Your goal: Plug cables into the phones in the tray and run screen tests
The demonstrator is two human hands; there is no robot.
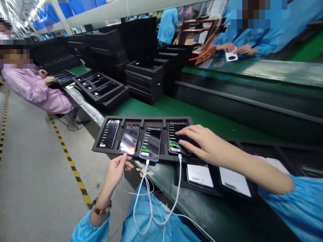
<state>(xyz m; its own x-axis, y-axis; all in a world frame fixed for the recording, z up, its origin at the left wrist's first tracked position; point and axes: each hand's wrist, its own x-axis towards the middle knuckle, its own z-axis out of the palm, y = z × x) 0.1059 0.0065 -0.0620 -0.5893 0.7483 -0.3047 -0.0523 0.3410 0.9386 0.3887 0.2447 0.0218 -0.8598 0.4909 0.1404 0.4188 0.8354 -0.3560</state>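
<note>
A black foam tray (141,119) on the green bench holds several phones side by side with lit screens. My right hand (202,143) lies over the rightmost phone (175,134), fingers stretched out and touching its screen. My left hand (117,168) pinches the plug of a white cable (124,181) just below the second phone (130,138). White cables run from the third phone (151,143) and the rightmost phone down to my lap.
A second black tray (214,174) to the right holds phones with white backs up. Stacks of black foam trays (145,79) stand behind. A person in pink (37,89) sits at the left; a person in blue (252,40) works across the conveyor (252,97).
</note>
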